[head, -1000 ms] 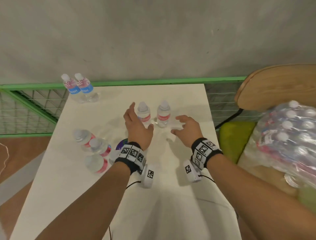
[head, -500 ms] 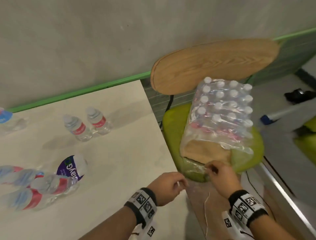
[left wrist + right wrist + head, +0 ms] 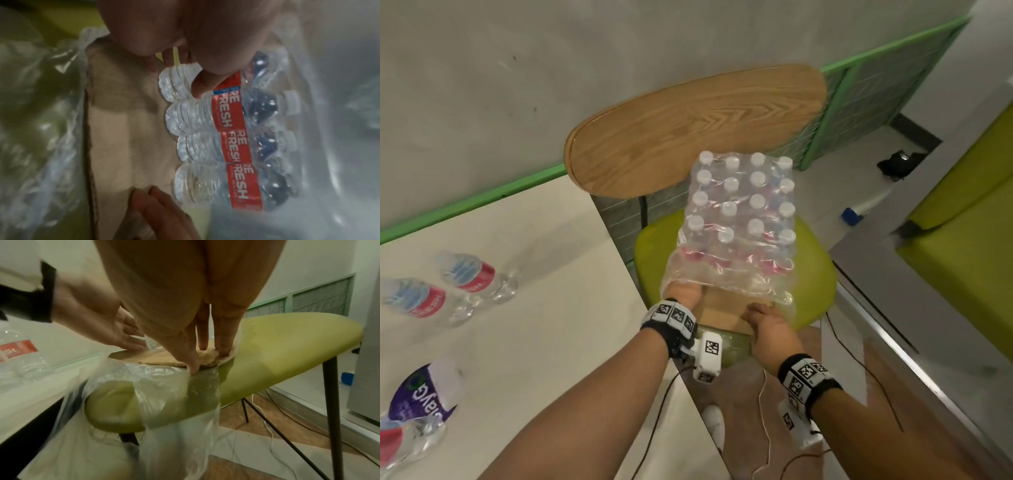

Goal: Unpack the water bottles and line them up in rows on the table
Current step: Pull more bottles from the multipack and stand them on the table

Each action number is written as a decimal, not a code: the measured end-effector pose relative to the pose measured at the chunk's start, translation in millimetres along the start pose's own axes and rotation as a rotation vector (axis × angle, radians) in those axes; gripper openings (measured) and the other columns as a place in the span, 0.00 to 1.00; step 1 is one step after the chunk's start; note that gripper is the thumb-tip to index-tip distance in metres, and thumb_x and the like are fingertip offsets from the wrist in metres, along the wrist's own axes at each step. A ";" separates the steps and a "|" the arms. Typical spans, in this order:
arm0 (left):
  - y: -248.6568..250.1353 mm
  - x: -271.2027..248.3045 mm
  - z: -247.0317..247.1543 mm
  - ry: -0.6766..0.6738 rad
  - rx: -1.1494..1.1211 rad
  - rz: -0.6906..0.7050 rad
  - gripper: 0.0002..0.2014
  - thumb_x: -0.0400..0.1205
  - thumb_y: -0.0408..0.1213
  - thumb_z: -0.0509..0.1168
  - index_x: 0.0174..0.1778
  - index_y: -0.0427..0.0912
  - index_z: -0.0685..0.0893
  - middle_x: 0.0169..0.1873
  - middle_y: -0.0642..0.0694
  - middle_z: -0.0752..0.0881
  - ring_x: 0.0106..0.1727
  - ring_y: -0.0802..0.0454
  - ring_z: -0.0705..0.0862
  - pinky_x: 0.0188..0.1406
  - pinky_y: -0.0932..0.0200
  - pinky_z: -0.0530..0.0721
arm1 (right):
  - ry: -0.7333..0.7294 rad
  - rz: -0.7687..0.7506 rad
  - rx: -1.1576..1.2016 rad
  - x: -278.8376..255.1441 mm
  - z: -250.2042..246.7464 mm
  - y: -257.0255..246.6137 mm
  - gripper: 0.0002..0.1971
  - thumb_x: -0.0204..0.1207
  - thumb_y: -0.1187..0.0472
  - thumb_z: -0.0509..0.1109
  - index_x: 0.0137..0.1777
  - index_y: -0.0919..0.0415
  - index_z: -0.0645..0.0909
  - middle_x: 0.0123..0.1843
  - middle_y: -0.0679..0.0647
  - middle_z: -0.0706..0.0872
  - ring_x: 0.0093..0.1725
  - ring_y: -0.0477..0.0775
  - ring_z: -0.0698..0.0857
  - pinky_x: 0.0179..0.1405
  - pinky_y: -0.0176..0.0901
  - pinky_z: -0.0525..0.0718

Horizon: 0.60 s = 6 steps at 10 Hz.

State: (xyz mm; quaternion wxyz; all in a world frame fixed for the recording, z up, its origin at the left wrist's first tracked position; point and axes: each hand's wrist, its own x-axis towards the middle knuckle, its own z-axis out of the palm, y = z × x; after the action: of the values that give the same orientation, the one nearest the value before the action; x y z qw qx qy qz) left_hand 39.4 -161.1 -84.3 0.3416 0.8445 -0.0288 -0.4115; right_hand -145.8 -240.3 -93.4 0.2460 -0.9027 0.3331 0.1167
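Note:
A shrink-wrapped pack of water bottles (image 3: 743,219) stands on a cardboard tray (image 3: 722,311) on a green chair seat, its wrap torn open at the near end. My left hand (image 3: 683,293) is inside the opening; in the left wrist view its thumb (image 3: 202,84) touches the end bottle (image 3: 176,84) of a red-labelled row, fingers beyond it. The fingers look fairly straight in the right wrist view. My right hand (image 3: 763,317) presses straight fingers (image 3: 223,347) on the tray's near edge (image 3: 164,359). Two red-labelled bottles (image 3: 469,274) stand on the white table (image 3: 551,325).
A purple-labelled bottle (image 3: 424,390) and more bottles (image 3: 400,442) sit at the table's left edge. The chair's wooden back (image 3: 688,126) rises behind the pack. Loose wrap (image 3: 176,402) hangs over the seat front (image 3: 277,353). Cables (image 3: 763,411) trail on the floor; a green bench (image 3: 962,222) is at right.
The view swung from the table to the chair. Both hands left the two standing bottles; the left went into the torn wrap, the right onto the cardboard tray.

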 end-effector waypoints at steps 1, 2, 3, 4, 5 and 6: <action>0.7 0.2 -3.9 -0.065 0.237 0.019 0.22 0.85 0.37 0.64 0.73 0.30 0.76 0.73 0.36 0.77 0.73 0.41 0.77 0.65 0.58 0.77 | -0.003 0.010 0.020 0.1 -4.7 -0.3 0.26 0.72 0.69 0.65 0.71 0.51 0.80 0.78 0.45 0.71 0.78 0.53 0.67 0.77 0.36 0.62; 16.5 10.0 -4.1 -0.004 0.123 0.270 0.16 0.83 0.47 0.65 0.67 0.55 0.77 0.65 0.53 0.82 0.68 0.46 0.81 0.70 0.55 0.78 | -0.020 0.025 0.036 -0.9 -6.9 -1.7 0.27 0.72 0.69 0.65 0.71 0.50 0.79 0.79 0.45 0.70 0.79 0.52 0.65 0.77 0.36 0.60; 21.5 16.5 -1.0 0.034 0.334 0.300 0.15 0.85 0.48 0.60 0.66 0.51 0.80 0.61 0.47 0.86 0.63 0.48 0.83 0.67 0.57 0.79 | -0.023 0.035 0.070 -2.2 -5.3 -1.2 0.27 0.70 0.68 0.66 0.70 0.49 0.80 0.78 0.45 0.71 0.79 0.51 0.65 0.76 0.33 0.60; 1.9 3.7 2.5 -0.044 0.408 0.162 0.21 0.86 0.42 0.61 0.71 0.34 0.80 0.68 0.37 0.82 0.70 0.42 0.80 0.62 0.57 0.77 | 0.006 0.059 0.074 -1.3 -11.5 -4.1 0.24 0.71 0.61 0.67 0.69 0.48 0.79 0.72 0.45 0.78 0.73 0.50 0.74 0.73 0.33 0.67; -5.8 -14.9 1.9 -0.002 0.284 0.228 0.15 0.86 0.42 0.60 0.60 0.38 0.87 0.55 0.40 0.88 0.58 0.43 0.86 0.51 0.59 0.80 | -0.030 0.183 0.093 5.3 -26.6 -18.7 0.14 0.78 0.47 0.65 0.56 0.54 0.83 0.50 0.50 0.89 0.50 0.51 0.88 0.56 0.44 0.86; -13.9 -35.3 -3.1 -0.041 0.056 0.269 0.14 0.83 0.44 0.63 0.39 0.39 0.88 0.33 0.42 0.89 0.31 0.50 0.86 0.36 0.55 0.88 | -0.142 0.348 0.256 18.7 -33.2 -35.8 0.30 0.73 0.28 0.60 0.43 0.55 0.86 0.31 0.50 0.87 0.29 0.49 0.85 0.32 0.40 0.87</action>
State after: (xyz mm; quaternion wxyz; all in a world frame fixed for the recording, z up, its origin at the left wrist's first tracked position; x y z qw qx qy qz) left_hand 15.1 -137.1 -67.5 0.3692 0.8337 -0.1601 -0.3781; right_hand -106.6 -244.3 -59.0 0.3576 -0.7826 0.4777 0.1771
